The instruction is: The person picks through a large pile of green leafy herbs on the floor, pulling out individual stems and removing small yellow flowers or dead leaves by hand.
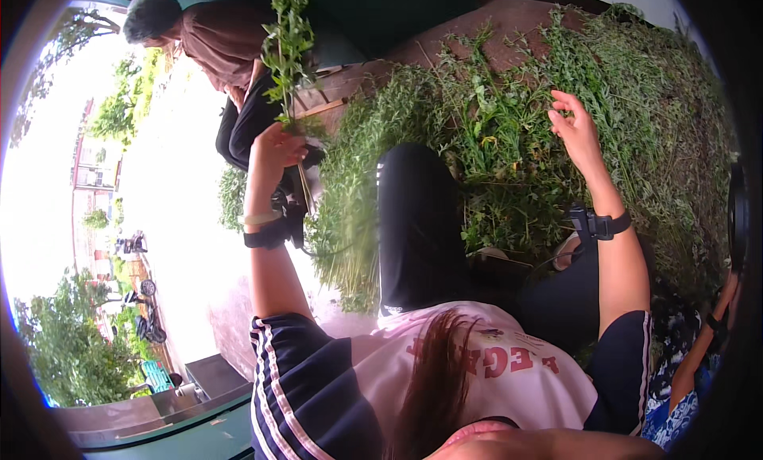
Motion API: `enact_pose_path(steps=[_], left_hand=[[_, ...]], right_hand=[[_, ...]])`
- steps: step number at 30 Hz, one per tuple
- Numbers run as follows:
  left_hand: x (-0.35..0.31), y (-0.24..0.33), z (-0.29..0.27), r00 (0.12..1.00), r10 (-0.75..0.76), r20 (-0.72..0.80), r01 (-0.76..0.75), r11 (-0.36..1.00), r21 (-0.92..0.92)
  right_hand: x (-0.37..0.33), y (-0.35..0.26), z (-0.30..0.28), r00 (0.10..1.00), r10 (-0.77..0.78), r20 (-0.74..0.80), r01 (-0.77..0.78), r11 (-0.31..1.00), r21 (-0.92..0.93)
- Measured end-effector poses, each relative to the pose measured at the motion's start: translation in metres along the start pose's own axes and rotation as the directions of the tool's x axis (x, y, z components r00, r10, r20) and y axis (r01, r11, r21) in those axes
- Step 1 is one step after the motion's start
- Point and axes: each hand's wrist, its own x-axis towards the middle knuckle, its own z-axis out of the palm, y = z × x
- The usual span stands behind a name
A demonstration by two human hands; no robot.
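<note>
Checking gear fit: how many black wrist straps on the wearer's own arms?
2: the left black strap behind the left hand, the right black strap behind the right hand. Both wrists show; none seem hidden.

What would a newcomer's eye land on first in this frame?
First, the tall leafy stalk in the left hand, upper left. Next, the sprawling green plants at upper right, with the open right hand against them. Then another person in brown, near the stalk.

Leafy stems (288,50) in left grip (276,148)
</note>
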Motion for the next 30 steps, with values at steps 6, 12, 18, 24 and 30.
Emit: enact_pose_path(steps=[6, 12, 18, 24, 30], left_hand=[[-0.063, -0.106, 0.016, 0.979, -0.198, 0.047, 0.183, 0.957, 0.224], [-0.068, -0.224, 0.047, 0.953, -0.143, 0.268, -0.077, 0.739, 0.669], [-0.069, -0.193, 0.071, 0.928, -0.367, 0.059, 0.205, 0.637, 0.743], [-0.061, -0.080, 0.062, 0.975, 0.218, -0.034, -0.146, 0.751, 0.644], [-0.059, 0.103, 0.119, 0.789, 0.595, 0.150, -0.577, 0.803, -0.149]], right_hand=[[-0.009, 0.012, 0.008, 0.995, -0.045, 0.093, 0.058, 0.988, -0.140], [-0.023, 0.023, 0.002, 0.995, 0.029, 0.095, -0.009, 0.980, -0.196], [-0.037, 0.039, -0.017, 0.996, 0.074, 0.044, -0.064, 0.977, -0.205], [-0.049, 0.082, -0.042, 0.988, 0.146, -0.050, -0.154, 0.907, -0.392], [-0.059, 0.181, -0.112, 0.687, 0.714, -0.135, -0.659, 0.534, -0.530]])
